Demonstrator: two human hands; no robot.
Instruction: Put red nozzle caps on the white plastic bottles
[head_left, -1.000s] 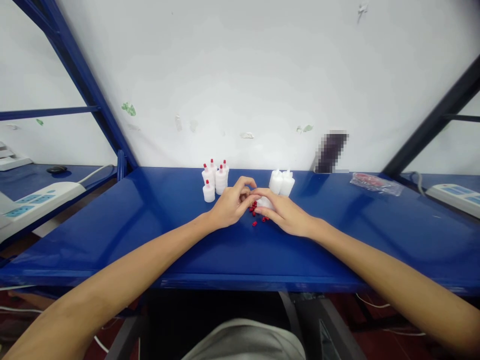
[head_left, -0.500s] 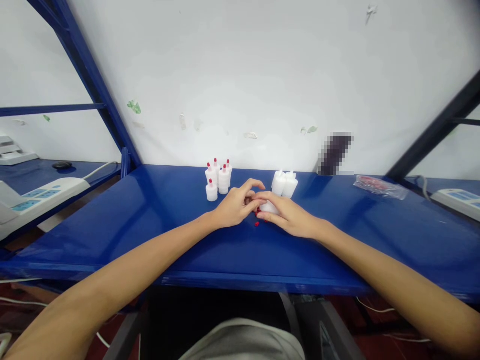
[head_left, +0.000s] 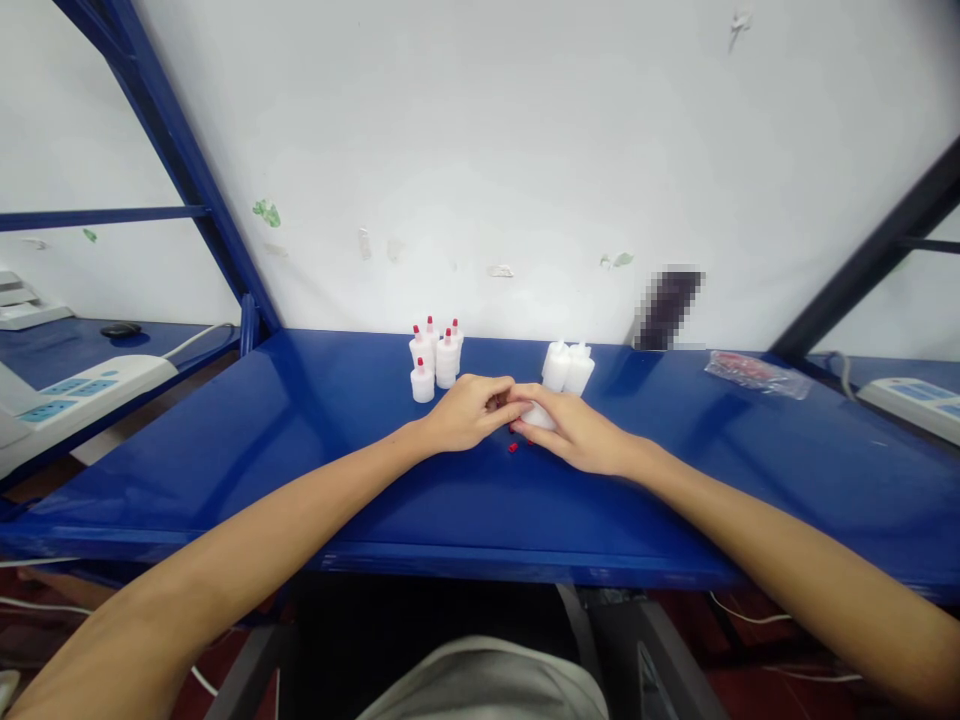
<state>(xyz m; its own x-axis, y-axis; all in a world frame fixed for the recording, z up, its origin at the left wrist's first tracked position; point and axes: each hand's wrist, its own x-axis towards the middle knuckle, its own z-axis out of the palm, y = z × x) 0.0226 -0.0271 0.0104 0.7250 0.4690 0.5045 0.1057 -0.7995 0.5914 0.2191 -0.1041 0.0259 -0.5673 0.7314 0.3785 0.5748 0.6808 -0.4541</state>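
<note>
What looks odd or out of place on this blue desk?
A few small red caps lie loose by the hands, while those on the bottles at left sit upright. The wall behind has scuffed, peeling patches. I see no spill.

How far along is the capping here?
Looks done: the five red-tipped bottles standing on the left.
In hand: one white bottle, lying tilted in the right hand; the left hand's fingers are at its tip, which is hidden, so I can't tell if it's capped.
Apparently left: the white bottles without red tips behind the right hand, exact count unclear, with loose red caps nearby.
</note>
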